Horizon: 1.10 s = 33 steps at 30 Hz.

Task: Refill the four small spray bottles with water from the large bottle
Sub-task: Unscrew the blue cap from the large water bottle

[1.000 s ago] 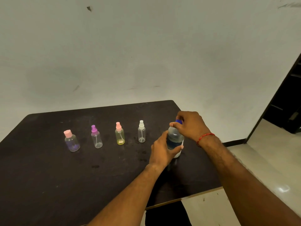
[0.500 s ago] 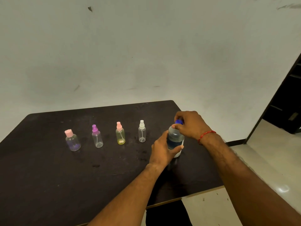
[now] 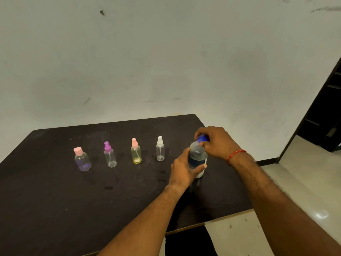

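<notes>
The large clear water bottle (image 3: 198,156) stands upright near the right end of the dark table (image 3: 55,200). My left hand (image 3: 182,170) wraps around its body. My right hand (image 3: 215,143) pinches its blue cap (image 3: 202,138) from above. Left of it, in a row, stand a small spray bottle with a white top (image 3: 160,151), a yellowish one with a pink top (image 3: 136,154), a clear one with a purple top (image 3: 110,157) and a wider bottle with a pink cap (image 3: 82,159). All stand capped and upright.
A pale wall (image 3: 166,61) rises right behind the table. The table's front right edge (image 3: 228,217) drops to a light tiled floor (image 3: 304,191). A dark doorway (image 3: 324,115) opens at the far right.
My right hand's fingers have turned slightly on the blue cap, which now shows more. The left hand and the bottle have stayed where they were.
</notes>
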Motion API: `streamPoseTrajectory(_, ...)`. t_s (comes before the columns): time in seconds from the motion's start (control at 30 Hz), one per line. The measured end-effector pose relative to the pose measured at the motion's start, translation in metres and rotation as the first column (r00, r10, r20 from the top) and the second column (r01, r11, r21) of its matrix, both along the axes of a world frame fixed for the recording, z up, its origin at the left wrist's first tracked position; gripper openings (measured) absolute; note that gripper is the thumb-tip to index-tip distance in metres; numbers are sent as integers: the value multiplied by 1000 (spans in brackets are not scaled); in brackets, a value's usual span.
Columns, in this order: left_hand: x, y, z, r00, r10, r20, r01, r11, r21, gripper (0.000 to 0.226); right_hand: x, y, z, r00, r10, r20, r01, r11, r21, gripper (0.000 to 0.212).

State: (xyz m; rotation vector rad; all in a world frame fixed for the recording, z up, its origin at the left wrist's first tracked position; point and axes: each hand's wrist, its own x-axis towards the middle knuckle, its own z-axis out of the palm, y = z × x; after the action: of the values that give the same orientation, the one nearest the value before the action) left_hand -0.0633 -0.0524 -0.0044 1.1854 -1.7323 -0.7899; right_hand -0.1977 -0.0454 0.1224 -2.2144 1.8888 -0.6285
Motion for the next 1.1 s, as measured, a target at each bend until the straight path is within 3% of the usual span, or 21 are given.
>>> streamPoseTrajectory(0.13,0,1,1,1000,-5,-7,5,1000,-9,70,-11,16,-8,972,-32,235,63,991,-122,26)
streamPoseTrajectory(0.23,0,1,2,1000,-14,-7,14,1000,5,72,-17,29,-29,901,-88,424,174,970,-168,22)
streamPoseTrajectory(0.4,1,2,3,1000,-5,10,5,1000,1,69,-20,50,-76,737,-211,642,319,946,-56,35)
streamPoseTrajectory(0.53,3,4,4,1000,-16,15,16,1000,11,71,-12,63,-110,705,-284,649,330,943,54,46)
streamPoseTrajectory(0.77,22,6,0,1000,14,13,-14,1000,-5,81,-4,73,-134,767,-297,569,287,952,110,52)
streamPoseTrajectory(1.1,67,15,-17,993,118,-14,-118,993,-6,65,0,81,-144,806,-298,511,291,952,95,59)
